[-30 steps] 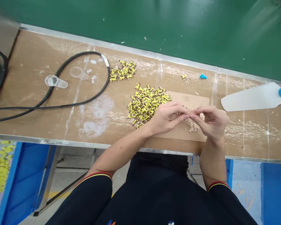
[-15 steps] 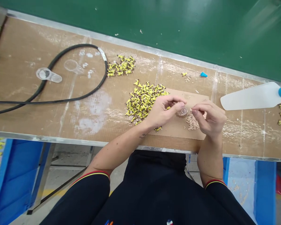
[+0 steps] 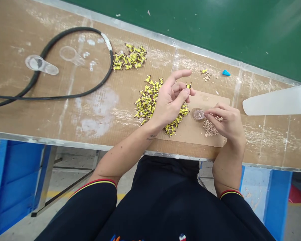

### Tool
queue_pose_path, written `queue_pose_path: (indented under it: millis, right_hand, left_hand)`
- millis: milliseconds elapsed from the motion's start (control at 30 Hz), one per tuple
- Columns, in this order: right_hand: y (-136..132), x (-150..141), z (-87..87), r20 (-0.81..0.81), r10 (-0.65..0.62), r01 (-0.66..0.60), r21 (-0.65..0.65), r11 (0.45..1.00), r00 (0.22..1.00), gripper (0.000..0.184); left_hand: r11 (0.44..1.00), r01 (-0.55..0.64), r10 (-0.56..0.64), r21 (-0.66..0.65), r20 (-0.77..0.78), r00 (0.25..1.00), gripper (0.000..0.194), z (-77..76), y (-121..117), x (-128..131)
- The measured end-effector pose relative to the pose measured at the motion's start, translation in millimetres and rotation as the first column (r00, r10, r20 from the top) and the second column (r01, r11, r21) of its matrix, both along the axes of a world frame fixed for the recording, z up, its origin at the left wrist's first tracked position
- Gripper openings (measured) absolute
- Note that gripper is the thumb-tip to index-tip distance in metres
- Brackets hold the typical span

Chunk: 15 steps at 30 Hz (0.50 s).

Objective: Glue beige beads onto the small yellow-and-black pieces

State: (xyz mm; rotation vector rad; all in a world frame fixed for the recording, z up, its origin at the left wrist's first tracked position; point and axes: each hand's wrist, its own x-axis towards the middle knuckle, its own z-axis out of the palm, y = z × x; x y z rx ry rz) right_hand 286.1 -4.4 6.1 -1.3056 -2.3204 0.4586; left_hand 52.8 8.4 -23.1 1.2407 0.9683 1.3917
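My left hand [image 3: 171, 97] is raised over the main pile of tiny yellow-and-dark figures [image 3: 150, 100]. It pinches one small yellow figure [image 3: 188, 86] between thumb and fingers, with the index finger stretched out above it. My right hand [image 3: 227, 121] is closed in a pinch at the rim of a small clear cup [image 3: 197, 114]; what its fingertips hold is too small to make out. Beneath that hand lies a heap of tiny pale beige pieces [image 3: 210, 128] on a cardboard sheet [image 3: 190, 135].
A white squeeze bottle [image 3: 278, 100] lies at right, and a blue cap [image 3: 226, 72] sits behind the sheet. More figures [image 3: 130, 57] lie further left beside a looped black cable [image 3: 72, 29]. A clear scoop [image 3: 41, 65] rests on the cable. Blue bins [image 3: 17, 180] stand below the table edge.
My hands, fingertips together a second ago, have moved apart. The left rose up and away with a figure in its fingers; the right came to the clear cup, which has come into view.
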Motion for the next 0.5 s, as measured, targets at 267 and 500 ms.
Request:
queue_pose_path:
  millis: [267, 500]
  right_hand:
    - [1.6, 0.7, -3.9, 0.034, -0.01, 0.007, 0.079, 0.997, 0.999, 0.015]
    - [1.5, -0.1, -4.2, 0.037, 0.001, -0.004, 0.081, 0.997, 0.999, 0.015]
  left_hand:
    - [0.997, 0.027, -0.025, 0.072, -0.025, 0.999, 0.025, -1.5, 3.0, 0.0]
    - [0.995, -0.004, 0.009, 0.101, -0.041, 0.999, 0.018, -3.3, 1.1, 1.1]
